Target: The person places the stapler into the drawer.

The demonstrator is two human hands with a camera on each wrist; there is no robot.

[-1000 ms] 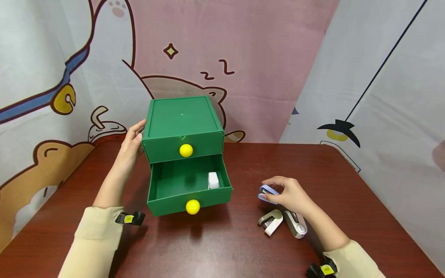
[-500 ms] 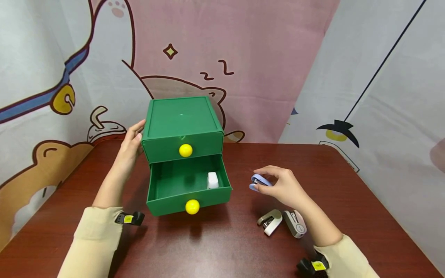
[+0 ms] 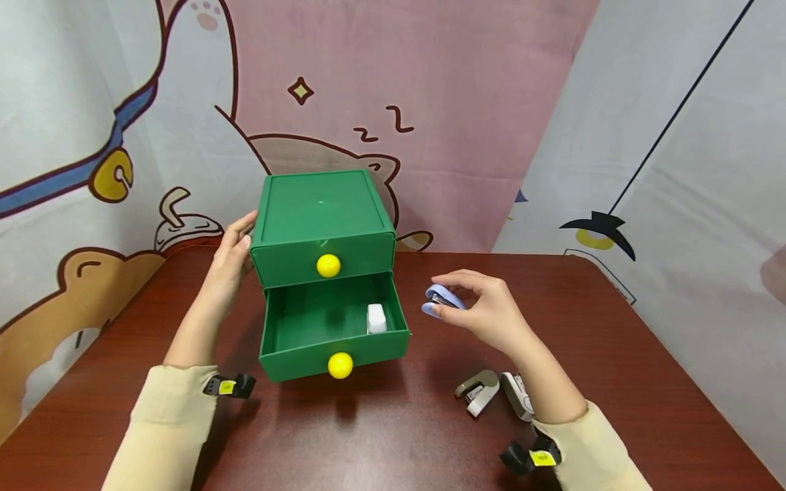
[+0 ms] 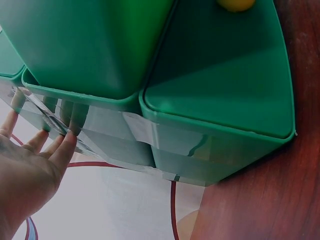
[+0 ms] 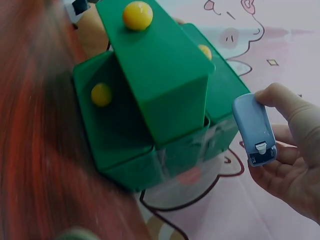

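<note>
Blue stapler (image 5: 252, 125): right fingers (image 5: 278, 97) pinching | left fingers (image 4: 64, 151) spread | tape (image 4: 139, 127): wrist views only

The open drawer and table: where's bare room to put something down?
Left of the white block, the open drawer is bare. So is the table before the drawer, between left sleeve and olive stapler. Crowded: that stapler beside the grey stapler, near the right forearm.

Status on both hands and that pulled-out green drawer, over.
Right hand pinching light-blue plastic stapler, aloft. Left hand against green plastic drawer box. Middle drawer out, white rounded block inside, path apparently unobstructed.
</note>
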